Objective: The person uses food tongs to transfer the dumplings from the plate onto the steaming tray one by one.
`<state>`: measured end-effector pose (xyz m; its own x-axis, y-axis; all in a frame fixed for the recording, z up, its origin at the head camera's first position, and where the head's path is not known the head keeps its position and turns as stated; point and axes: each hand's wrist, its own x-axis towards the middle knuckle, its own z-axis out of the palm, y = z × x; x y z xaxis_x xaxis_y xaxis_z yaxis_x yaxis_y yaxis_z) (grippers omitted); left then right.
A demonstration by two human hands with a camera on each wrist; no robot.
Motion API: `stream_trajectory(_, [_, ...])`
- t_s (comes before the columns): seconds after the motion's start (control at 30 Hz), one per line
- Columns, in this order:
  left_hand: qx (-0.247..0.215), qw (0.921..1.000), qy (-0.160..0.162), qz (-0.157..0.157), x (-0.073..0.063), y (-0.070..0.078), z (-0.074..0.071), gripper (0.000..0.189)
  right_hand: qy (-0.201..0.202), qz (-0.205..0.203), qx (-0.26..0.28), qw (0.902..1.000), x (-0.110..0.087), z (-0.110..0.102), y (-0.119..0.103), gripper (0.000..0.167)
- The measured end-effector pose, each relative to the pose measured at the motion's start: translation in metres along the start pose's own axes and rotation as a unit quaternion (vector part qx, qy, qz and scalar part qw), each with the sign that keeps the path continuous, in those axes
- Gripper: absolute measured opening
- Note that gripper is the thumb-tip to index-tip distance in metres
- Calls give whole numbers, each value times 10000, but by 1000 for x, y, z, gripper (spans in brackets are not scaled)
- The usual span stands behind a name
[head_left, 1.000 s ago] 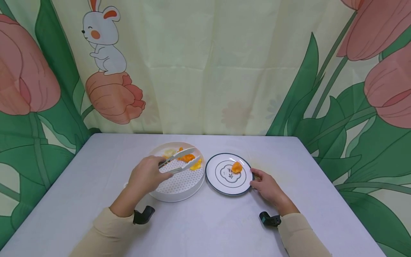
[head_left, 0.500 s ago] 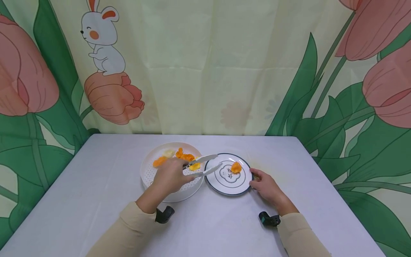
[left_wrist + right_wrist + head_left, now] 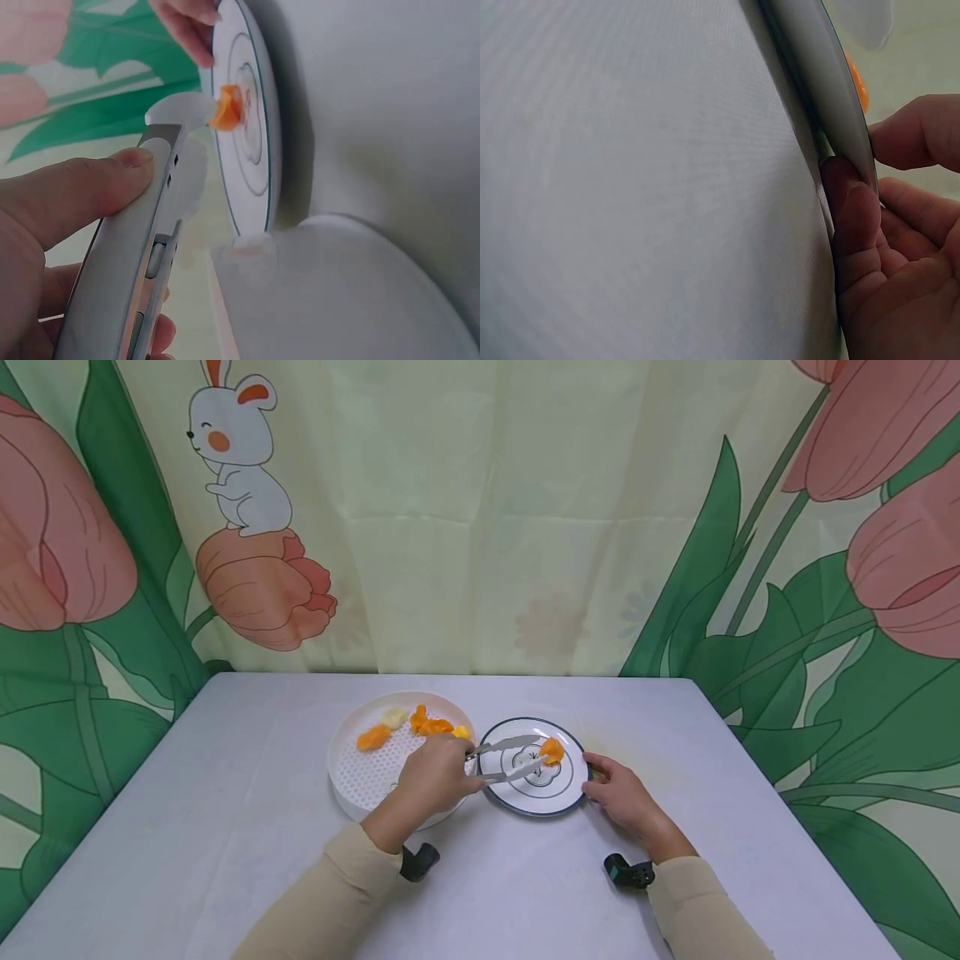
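Note:
My left hand grips a pair of tongs with metal handles and pale tips. Their spread tips hang over the blue-rimmed white plate, just left of an orange piece of food lying on it. Whether the tips touch that piece I cannot tell. At the plate's right edge my right hand pinches the rim, with fingers under it and the thumb on top. Left of the plate stands a round white perforated tray, partly covered by my left hand.
In the tray lie orange pieces, a pale yellow piece and a bright yellow piece. A white cloth covers the table, and a printed curtain hangs behind its far edge.
My left hand has carried the tongs rightward from above the tray to over the plate, beside the orange piece. My right hand and the plate have stayed in place.

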<state>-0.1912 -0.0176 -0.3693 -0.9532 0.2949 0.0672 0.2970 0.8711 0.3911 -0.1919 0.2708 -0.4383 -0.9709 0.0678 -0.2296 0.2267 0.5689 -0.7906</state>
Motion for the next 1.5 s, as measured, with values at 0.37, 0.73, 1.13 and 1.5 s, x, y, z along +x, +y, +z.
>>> stream_trajectory(0.37, [-79,9997,-151,-153,10,11,12,49,-36,-87,-33,9999,0,-1,1,62])
stream_trajectory(0.73, [178,9991,-306,-250,16,17,17,57,-50,3,-86,10000,-1,-1,0,62])
stream_trajectory(1.13, [174,9986,-354,-364,22,16,23,60,-85,-12,-55,9999,-1,-2,0,63])
stream_trajectory(1.5, [105,9989,-340,-312,25,18,25,59,-38,-1,-11,10000,-2,-1,0,63])
